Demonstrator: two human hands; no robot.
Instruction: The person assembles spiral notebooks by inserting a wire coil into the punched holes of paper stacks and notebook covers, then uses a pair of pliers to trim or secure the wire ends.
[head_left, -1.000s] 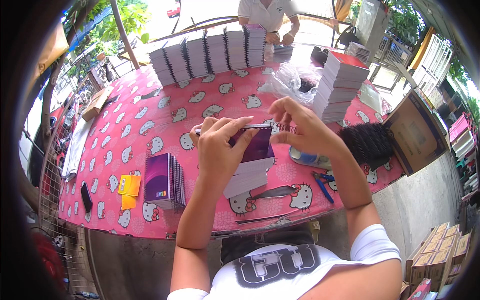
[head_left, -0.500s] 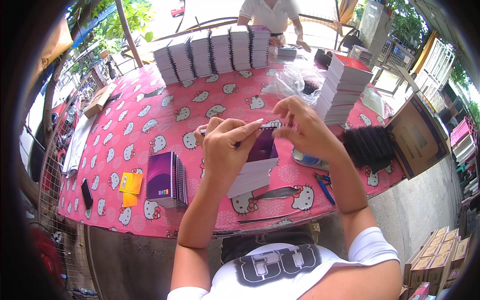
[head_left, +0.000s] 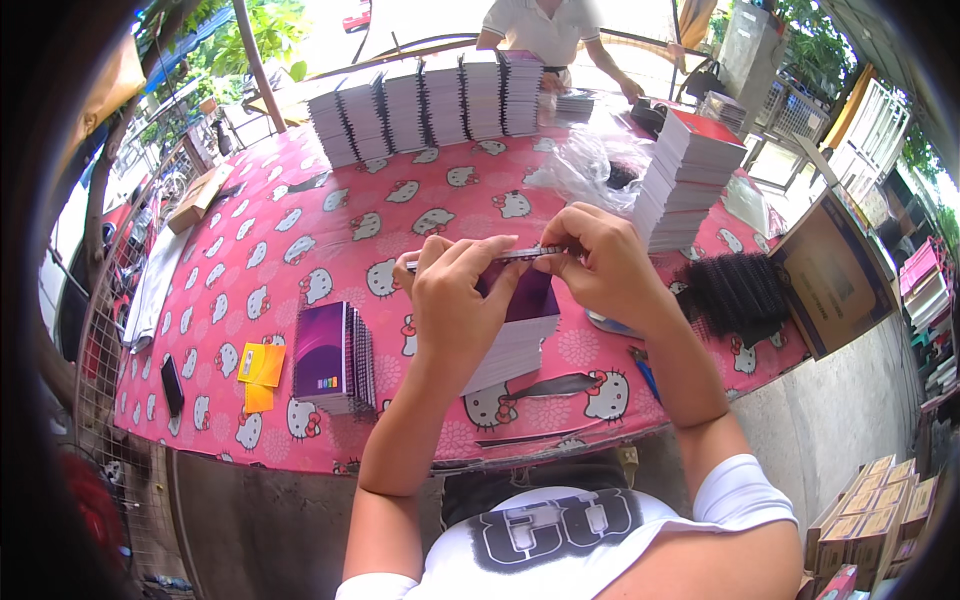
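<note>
A thin notebook (head_left: 520, 254), its bound edge upward and lined with a coil, is held above a stack of purple-covered notebooks (head_left: 505, 350). My left hand (head_left: 458, 290) is closed around its left part, thumb and fingers gripping the edge. At the right end of that edge, my right hand (head_left: 597, 262) pinches with thumb and fingers. The fingers hide much of the notebook and coil. Under my right forearm, blue-handled pliers (head_left: 648, 378) show only in part. To the left stands a pile of spiral-bound purple notebooks (head_left: 325, 355).
Black binding coils (head_left: 735, 295) lie by a cardboard box (head_left: 835, 275) at the right. Tall book stacks stand at the back (head_left: 425, 105) and right (head_left: 680, 185), near clear plastic (head_left: 580, 165). Yellow cards (head_left: 261, 365) and a phone (head_left: 173, 387) lie left. A person (head_left: 545, 40) stands across the table.
My right hand has closed from loosely spread fingers to a pinch on the right end of the notebook's edge. My right forearm now covers more of the pliers. The person opposite moved an arm rightward.
</note>
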